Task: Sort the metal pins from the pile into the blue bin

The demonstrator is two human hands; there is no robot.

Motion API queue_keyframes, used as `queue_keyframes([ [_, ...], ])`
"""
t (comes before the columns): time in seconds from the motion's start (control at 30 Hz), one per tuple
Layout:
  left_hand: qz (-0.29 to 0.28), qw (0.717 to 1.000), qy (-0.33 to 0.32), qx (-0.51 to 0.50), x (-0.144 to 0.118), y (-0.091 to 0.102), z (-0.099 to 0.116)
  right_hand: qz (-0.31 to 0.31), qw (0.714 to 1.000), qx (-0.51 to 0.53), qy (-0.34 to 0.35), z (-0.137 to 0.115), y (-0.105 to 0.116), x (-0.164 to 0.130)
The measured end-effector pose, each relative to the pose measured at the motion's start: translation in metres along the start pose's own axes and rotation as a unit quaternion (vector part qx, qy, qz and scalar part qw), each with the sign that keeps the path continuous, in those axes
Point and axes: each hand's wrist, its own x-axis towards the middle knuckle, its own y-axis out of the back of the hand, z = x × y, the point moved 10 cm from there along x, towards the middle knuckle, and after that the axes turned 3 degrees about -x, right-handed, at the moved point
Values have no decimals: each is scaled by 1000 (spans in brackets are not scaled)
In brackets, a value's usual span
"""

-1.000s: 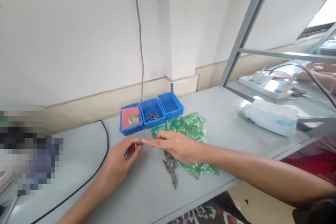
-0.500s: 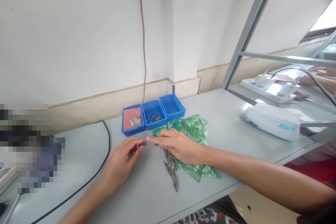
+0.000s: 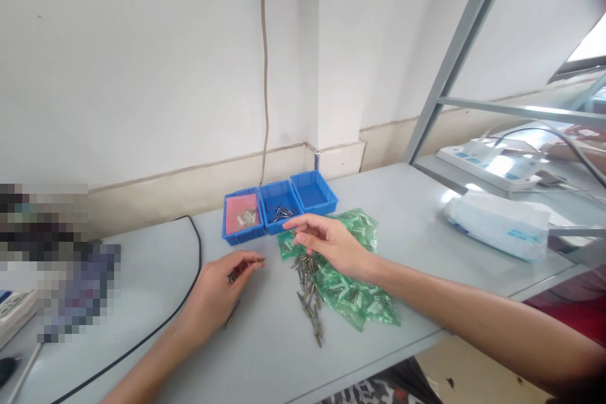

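My left hand (image 3: pixel 221 278) is closed above the table, with several small metal pins in it; a brass-coloured tip (image 3: pixel 260 261) sticks out between thumb and forefinger. Under its wrist side another slim pin (image 3: pixel 231 314) shows on the tabletop. My right hand (image 3: pixel 326 240) is raised over the green plastic bag (image 3: pixel 350 297), near the front of the middle blue bin (image 3: pixel 279 192). A small pin (image 3: pixel 292 232) appears pinched between its thumb and fingers, partly hidden. Below it lies a loose pile of metal pins (image 3: pixel 307 297). More pins (image 3: pixel 284 212) are inside the middle bin.
The left blue bin (image 3: pixel 227 237) holds a pink sheet and small clear packets; the right blue bin (image 3: pixel 322 207) adjoins the middle one. A black cable (image 3: pixel 195 278) curves along the left. At right are a white-blue packet (image 3: pixel 497 224) and a metal frame (image 3: pixel 440 88).
My right hand has moved away from my left hand, up and right towards the middle bin, uncovering more of the pin pile. My left hand stays nearly in place, still holding pins.
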Motion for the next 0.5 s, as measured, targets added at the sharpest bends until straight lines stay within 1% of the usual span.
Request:
queue_keyframes([
  [0.2, 0, 999, -35, 10, 1, 2, 7, -31, 993, 101, -57, 5, -7, -2],
  [0.33, 6, 998, -52, 21, 2, 2, 8, -56, 986, 143, -58, 2, -12, -5],
  [0.43, 8, 998, -55, 35, 2, 2, 6, -51, 985, 149, -63, 5, -11, -4],
  [0.5, -2, 997, -62, 41, 2, 0, 5, -41, 985, 153, -69, 7, -9, -3],
])
